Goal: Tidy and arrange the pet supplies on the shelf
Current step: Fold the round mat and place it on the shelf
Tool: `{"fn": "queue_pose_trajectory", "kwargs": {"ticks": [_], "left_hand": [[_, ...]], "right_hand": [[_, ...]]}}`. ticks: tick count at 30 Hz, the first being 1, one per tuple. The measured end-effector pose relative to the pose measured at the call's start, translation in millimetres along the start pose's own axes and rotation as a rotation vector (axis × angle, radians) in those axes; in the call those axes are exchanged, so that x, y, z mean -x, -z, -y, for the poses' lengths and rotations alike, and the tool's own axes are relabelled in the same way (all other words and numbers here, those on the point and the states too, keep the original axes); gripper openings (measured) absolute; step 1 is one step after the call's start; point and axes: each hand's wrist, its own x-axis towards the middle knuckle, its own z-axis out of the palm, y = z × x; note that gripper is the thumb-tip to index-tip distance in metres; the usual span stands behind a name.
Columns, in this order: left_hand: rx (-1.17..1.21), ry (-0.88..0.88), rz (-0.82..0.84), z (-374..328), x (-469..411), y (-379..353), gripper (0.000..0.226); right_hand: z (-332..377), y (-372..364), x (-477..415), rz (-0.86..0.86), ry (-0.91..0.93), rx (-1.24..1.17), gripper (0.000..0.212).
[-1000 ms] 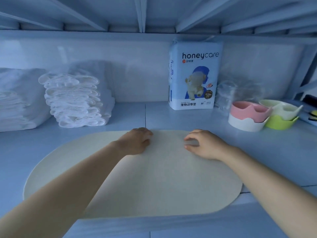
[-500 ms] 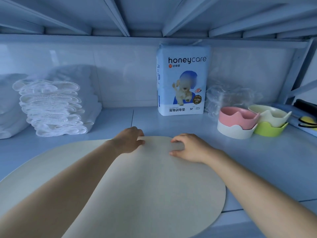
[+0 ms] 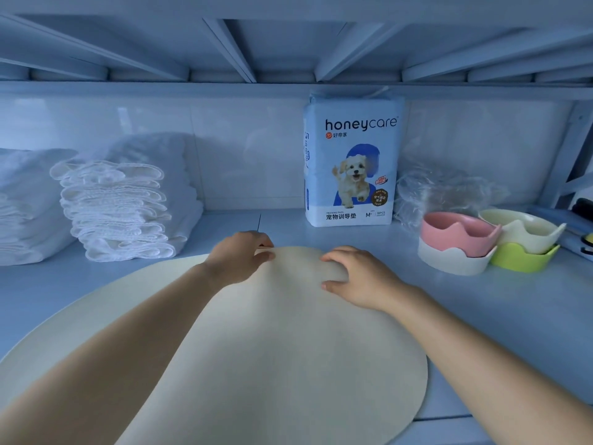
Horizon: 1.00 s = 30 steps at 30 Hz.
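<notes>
A large cream oval mat (image 3: 288, 348) lies on the shelf board in front of me. Its far edge is lifted into a hump between my hands. My left hand (image 3: 239, 256) grips that far edge, fingers curled over it. My right hand (image 3: 356, 277) holds the raised edge just to the right, fingers bent round the hump. A blue honeycare pad pack (image 3: 351, 162) stands upright against the back wall behind my hands.
A stack of white folded pads (image 3: 118, 210) and more white folded cloth (image 3: 22, 207) sit at the left. Pink-and-white bowls (image 3: 455, 242) and cream-and-green bowls (image 3: 523, 242) stand at the right, with crumpled clear plastic (image 3: 439, 191) behind. The upper shelf hangs low overhead.
The mat's far edge, flat a second ago, has risen off the shelf between my hands. My view has moved closer and shifted left.
</notes>
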Motion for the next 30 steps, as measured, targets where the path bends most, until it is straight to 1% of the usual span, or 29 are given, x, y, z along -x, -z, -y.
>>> {"fn": "queue_pose_trajectory", "kwargs": {"ticks": [2,4,7,9,10,11,13,15,18,21,25,28,30], "left_hand": [[-0.014,0.021,-0.064,0.2,-3.6,7.0,0.019],[-0.035,0.067,-0.154,3.1,-7.6,12.4,0.020],[-0.072,0.140,-0.280,12.5,-11.2,18.9,0.018],[-0.096,0.194,-0.309,21.0,-11.1,20.2,0.018],[-0.098,0.218,-0.281,25.5,-10.3,19.4,0.019],[-0.089,0.229,-0.216,29.8,-9.0,17.3,0.020],[-0.067,0.212,-0.043,38.1,-4.2,9.9,0.022],[-0.118,0.185,0.036,47.1,1.5,5.1,0.031],[-0.255,0.205,0.074,62.4,8.2,5.1,0.044],[-0.350,0.216,0.079,72.5,10.1,4.0,0.046],[-0.381,0.192,0.097,72.1,12.5,-1.7,0.046],[-0.382,0.164,0.054,72.7,16.9,-4.5,0.043],[-0.381,0.145,0.034,74.2,20.8,-5.0,0.044]], "right_hand": [[4.0,4.0,-0.3,-0.052,0.014,0.004,0.056],[8.1,5.0,0.3,-0.064,0.031,0.030,0.056],[13.6,-0.1,3.4,-0.014,0.064,0.056,0.050],[18.1,-6.4,6.1,0.048,0.077,0.051,0.048],[20.7,-10.6,7.2,0.084,0.085,0.056,0.048],[23.7,-15.2,8.1,0.120,0.094,0.062,0.046],[29.9,-23.8,9.7,0.180,0.101,0.060,0.041],[33.1,-28.3,11.2,0.204,0.093,0.046,0.037],[32.6,-28.0,14.2,0.211,0.075,0.043,0.038],[36.0,-26.5,19.9,0.234,0.096,0.020,0.042],[52.3,-28.3,28.6,0.287,0.164,-0.042,0.052],[63.7,-28.5,33.6,0.339,0.208,-0.050,0.065],[70.4,-27.0,36.7,0.366,0.226,-0.056,0.065]]}}
